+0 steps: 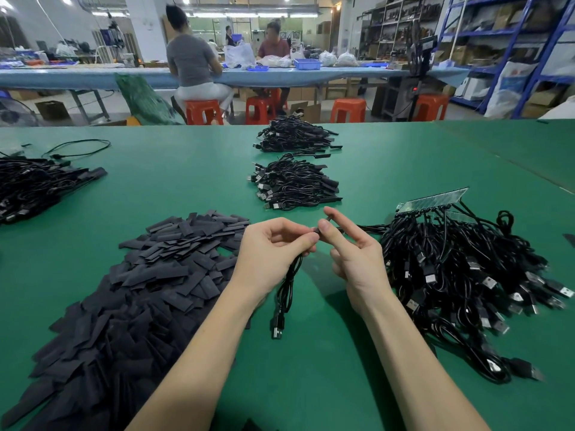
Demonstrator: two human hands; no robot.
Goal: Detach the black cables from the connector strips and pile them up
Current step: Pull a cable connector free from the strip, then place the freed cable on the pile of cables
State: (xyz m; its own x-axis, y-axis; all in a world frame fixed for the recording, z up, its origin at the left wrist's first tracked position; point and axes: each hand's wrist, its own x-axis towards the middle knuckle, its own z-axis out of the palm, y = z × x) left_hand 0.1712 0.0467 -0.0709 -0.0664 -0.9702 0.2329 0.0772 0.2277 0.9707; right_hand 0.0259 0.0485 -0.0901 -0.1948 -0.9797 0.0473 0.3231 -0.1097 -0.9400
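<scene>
My left hand (273, 250) grips a folded black cable (287, 287) near its top end; its USB plug (277, 328) hangs down to the green table (311, 368). My right hand (348, 247) pinches the small end piece of that cable between thumb and forefinger, right against my left fingertips. To the right lies a tangled bundle of black USB cables (460, 275) still joined to a connector strip (435, 199). Two piles of loose cables sit ahead, the nearer pile (294, 185) and the farther pile (295, 135).
A large heap of flat black sleeves (140, 281) covers the table at my left. Another cable heap (34, 185) lies at the far left edge. Beyond the table, people sit on red stools (203, 112) at a long blue bench; shelving stands at the right.
</scene>
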